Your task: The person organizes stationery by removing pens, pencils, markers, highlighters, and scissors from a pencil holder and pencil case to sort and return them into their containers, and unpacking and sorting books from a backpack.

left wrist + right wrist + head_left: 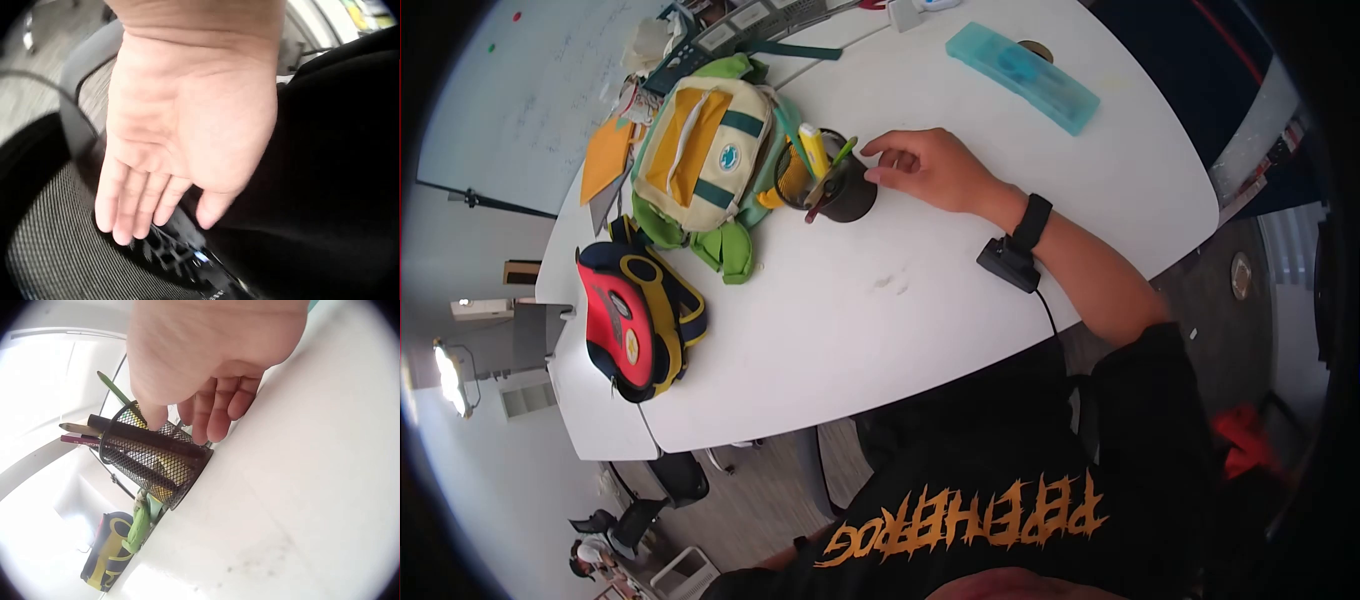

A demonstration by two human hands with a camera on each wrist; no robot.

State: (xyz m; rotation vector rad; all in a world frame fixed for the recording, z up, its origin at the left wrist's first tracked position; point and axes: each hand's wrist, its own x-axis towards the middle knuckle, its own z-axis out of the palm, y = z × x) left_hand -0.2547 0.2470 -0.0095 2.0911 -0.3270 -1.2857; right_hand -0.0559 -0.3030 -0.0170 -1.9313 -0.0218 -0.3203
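My right hand (937,170) reaches over the white table, thumb and fingers apart, right at the side of a black mesh pen holder (852,198). In the right wrist view the thumb overlaps the side of the pen holder (153,464), and the fingers bend loosely with nothing pinched between them. Pencils, a green pen (112,386) and a yellow marker (811,150) stick out of its top. My left hand (187,131) hangs palm toward the camera, fingers straight and holding nothing, beside a mesh chair (59,240); it is hidden in the head view.
A cream and green backpack (710,150) lies right beside the pen holder. Nearer the table's left end sits a red and navy bag (625,320). A translucent blue pencil case (1025,78) lies at the far right, and a grey basket (730,35) stands at the back.
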